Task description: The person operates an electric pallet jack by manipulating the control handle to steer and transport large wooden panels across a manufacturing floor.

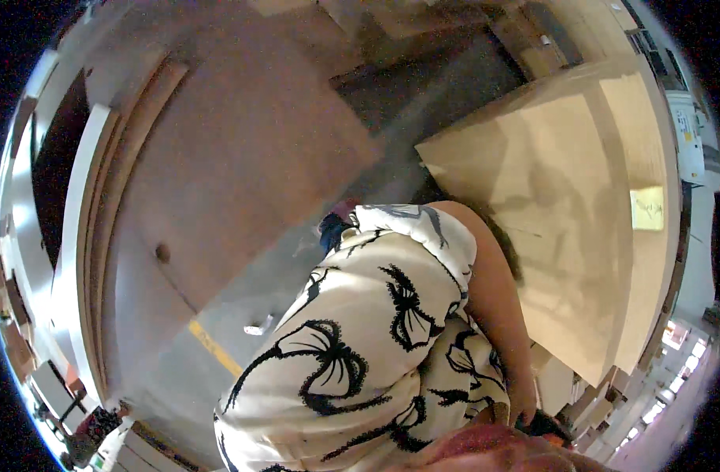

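Note:
Pale cloth (336, 315) printed with black bows covers my body and fills the lower middle. A bare limb (498, 307), which looks like my bent leg, comes out from its hem and runs down to a black thing (545, 427), too dark to name. By the far end of the cloth sits a dark blue shape (334, 231), maybe footwear. A blurred patch of skin (486, 450) lies at the lower edge. Neither my left hand nor my right hand can be made out.
A large brown sheet (242, 157) lies on the grey floor (246, 295) at left. Pale boards (84, 220) stand along the left side. A big cardboard box (541, 181) with a yellow label (647, 208) stands at right. A crumpled white scrap (258, 325) lies near a yellow floor line (214, 348).

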`<control>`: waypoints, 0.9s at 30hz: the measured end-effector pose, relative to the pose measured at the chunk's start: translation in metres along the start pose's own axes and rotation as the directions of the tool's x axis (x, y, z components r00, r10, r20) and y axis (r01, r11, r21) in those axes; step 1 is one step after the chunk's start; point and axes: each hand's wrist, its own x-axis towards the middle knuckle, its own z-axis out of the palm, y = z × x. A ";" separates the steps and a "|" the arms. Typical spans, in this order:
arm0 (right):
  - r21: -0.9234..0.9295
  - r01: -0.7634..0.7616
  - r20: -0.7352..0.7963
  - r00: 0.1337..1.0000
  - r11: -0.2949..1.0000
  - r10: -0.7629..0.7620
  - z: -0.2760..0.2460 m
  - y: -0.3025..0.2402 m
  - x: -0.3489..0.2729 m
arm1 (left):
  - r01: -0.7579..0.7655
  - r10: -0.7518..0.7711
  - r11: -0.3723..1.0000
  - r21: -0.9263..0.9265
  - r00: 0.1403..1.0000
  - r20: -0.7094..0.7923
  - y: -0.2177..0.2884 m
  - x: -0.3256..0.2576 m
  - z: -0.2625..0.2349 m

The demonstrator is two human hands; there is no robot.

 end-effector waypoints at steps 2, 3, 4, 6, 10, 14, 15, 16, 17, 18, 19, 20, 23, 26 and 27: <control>-0.054 -0.026 0.001 1.000 0.998 0.026 -0.010 -0.023 0.003 | -0.009 0.009 1.000 -0.030 1.000 0.018 -0.013 -0.013 -0.033; -0.076 -0.011 0.016 1.000 0.997 0.012 -0.010 -0.041 0.010 | 0.004 -0.004 0.999 -0.036 1.000 0.013 -0.016 -0.024 -0.053; -0.094 0.001 0.030 1.000 0.996 0.002 -0.010 -0.059 0.017 | 0.003 -0.003 0.999 -0.041 1.000 0.009 -0.018 -0.034 -0.071; -0.134 -0.020 0.021 1.000 0.991 0.023 -0.021 -0.078 0.016 | -0.019 0.022 0.997 -0.071 0.999 0.045 -0.023 -0.038 -0.088; -0.186 -0.041 0.016 0.999 0.982 0.045 -0.036 -0.105 0.010 | -0.051 0.067 0.989 -0.142 0.991 0.112 -0.011 -0.043 -0.096; -0.206 -0.049 0.018 0.998 0.977 0.054 -0.046 -0.111 0.005 | -0.059 0.095 0.981 -0.187 0.978 0.186 -0.003 -0.043 -0.091; -0.208 -0.051 0.019 0.998 0.977 0.056 -0.049 -0.111 0.005 | -0.060 0.099 0.979 -0.194 0.974 0.202 -0.002 -0.043 -0.089; -0.207 -0.049 0.018 0.998 0.977 0.054 -0.049 -0.109 0.005 | -0.059 0.102 0.979 -0.195 0.970 0.219 -0.003 -0.043 -0.086; -0.204 -0.044 0.019 0.999 0.978 0.048 -0.050 -0.106 0.005 | -0.056 0.101 0.981 -0.188 0.966 0.237 -0.006 -0.042 -0.084; -0.197 -0.043 0.022 0.999 0.979 0.048 -0.050 -0.101 0.006 | -0.049 0.097 0.982 -0.185 0.960 0.263 -0.007 -0.041 -0.080; -0.189 -0.039 0.029 0.999 0.981 0.045 -0.051 -0.095 0.003 | -0.039 0.091 0.983 -0.180 0.952 0.292 -0.005 -0.039 -0.074; -0.180 -0.028 0.034 0.999 0.983 0.035 -0.051 -0.090 0.001 | -0.028 0.082 0.985 -0.169 0.943 0.321 -0.005 -0.038 -0.066; -0.152 -0.009 0.036 0.999 0.988 0.015 -0.056 -0.063 -0.008 | 0.019 0.035 0.987 -0.162 0.944 0.327 -0.004 -0.032 -0.038; -0.099 0.043 0.043 0.998 0.994 -0.039 -0.056 -0.031 -0.015 | -0.028 -0.054 0.971 -0.236 0.942 -0.331 0.022 -0.023 0.004; -0.076 0.064 0.044 0.997 0.995 -0.060 -0.056 -0.019 -0.018 | -0.015 -0.057 0.975 -0.221 0.947 -0.315 0.032 -0.018 0.011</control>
